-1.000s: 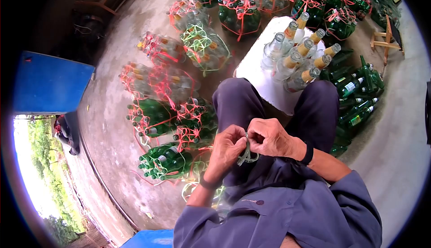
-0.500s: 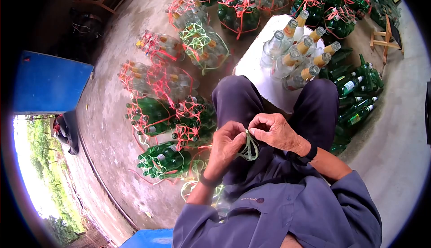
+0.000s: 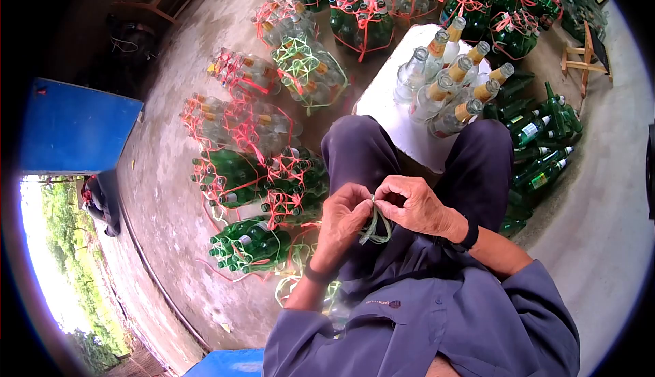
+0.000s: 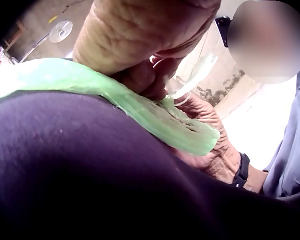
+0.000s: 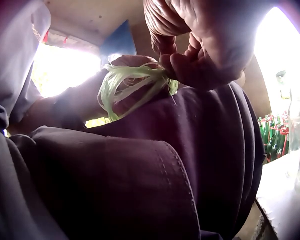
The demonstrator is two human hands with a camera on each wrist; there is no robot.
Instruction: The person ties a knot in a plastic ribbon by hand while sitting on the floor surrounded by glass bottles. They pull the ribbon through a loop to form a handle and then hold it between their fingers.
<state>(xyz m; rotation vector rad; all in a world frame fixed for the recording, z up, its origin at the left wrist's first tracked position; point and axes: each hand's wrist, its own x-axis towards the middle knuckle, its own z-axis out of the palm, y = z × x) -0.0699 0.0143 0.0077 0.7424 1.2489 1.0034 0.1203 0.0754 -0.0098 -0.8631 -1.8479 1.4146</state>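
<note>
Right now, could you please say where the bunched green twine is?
In the head view, just right of centre, the twine is pinched by the left hand and right hand.

Blue panel (image 3: 78, 128) left; wooden stool (image 3: 589, 53) right

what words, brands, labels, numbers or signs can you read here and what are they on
No text can be read with certainty.
Small dark lettering beside a round emblem on the grey-blue cloth shirt: too small to read.
White labels on loose green glass bottles: too blurred.
Gold neck wrappers on clear glass bottles: no letters legible.
</note>
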